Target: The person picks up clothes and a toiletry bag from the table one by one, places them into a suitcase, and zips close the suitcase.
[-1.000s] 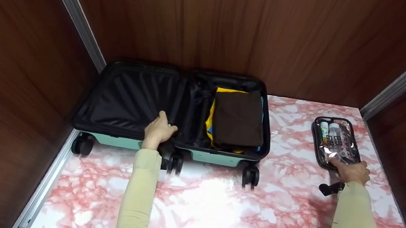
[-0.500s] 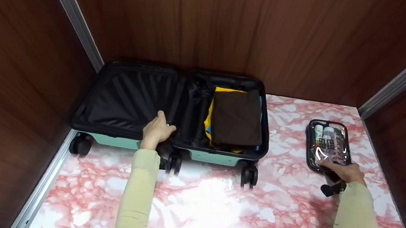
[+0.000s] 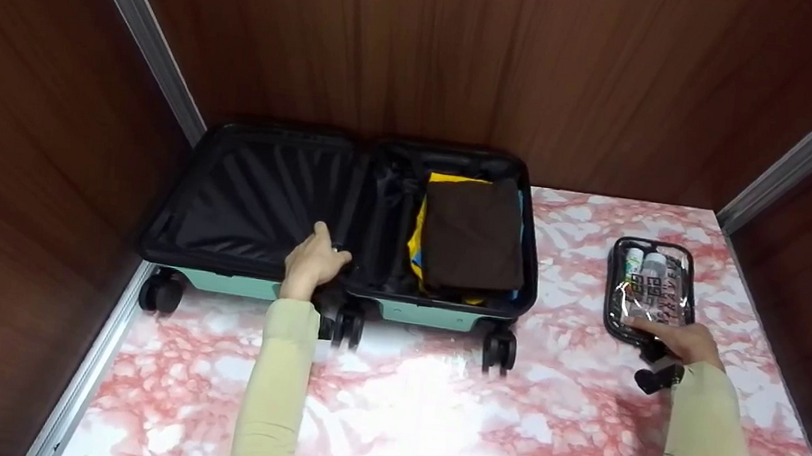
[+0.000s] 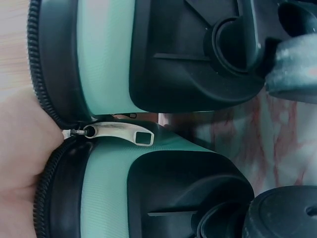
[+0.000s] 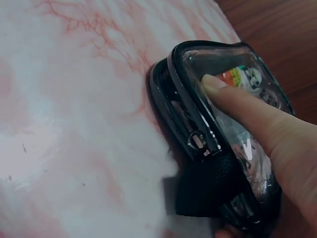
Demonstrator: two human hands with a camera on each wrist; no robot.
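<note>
A mint-green suitcase lies opened flat on the floor, both black-lined halves facing up. My left hand rests on its near edge, where the two halves meet. In the left wrist view the palm lies against the black zipper, beside a metal zipper pull. At the right, my right hand grips the near end of a clear, black-trimmed toiletry pouch. Its thumb presses on the clear top. Small bottles show inside. The fingers under the pouch are mostly hidden.
Folded clothes, dark brown over yellow and blue, lie in the suitcase's right half. Black wheels stick out toward me. Wood-grain walls enclose the pink-and-white marbled floor at the back and sides.
My right hand has shifted the pouch a little to the left and taken its thumb farther over the top. The left hand has stayed on the suitcase edge.
</note>
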